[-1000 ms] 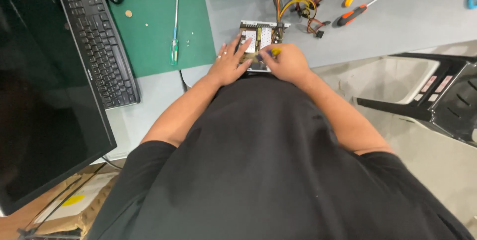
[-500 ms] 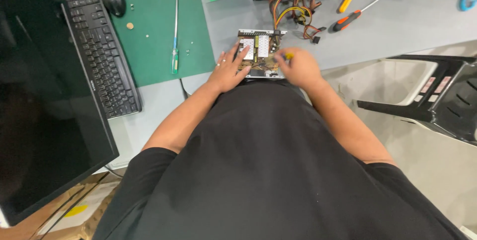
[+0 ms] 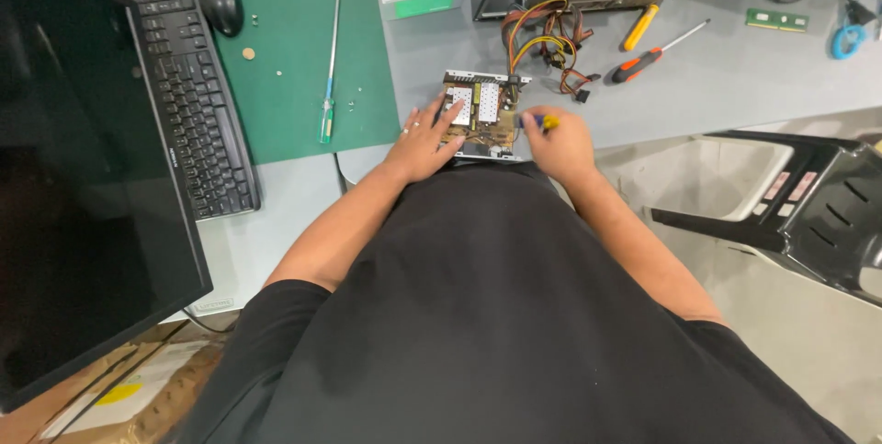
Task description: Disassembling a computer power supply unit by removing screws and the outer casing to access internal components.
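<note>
Left hand [image 3: 424,142] is pressing flat, fingers spread, on the circuit board [image 3: 480,115] lying at the bench [image 3: 698,85] edge. Right hand [image 3: 558,143] is pinching what is probably a small screwdriver [image 3: 542,120]; a slipping tip could be gouging the board.

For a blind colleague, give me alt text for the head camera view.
A person's left hand steadies an opened power supply board on a grey bench while the right hand holds a yellow-handled screwdriver beside it. Keyboard and dark monitor sit left.
</note>
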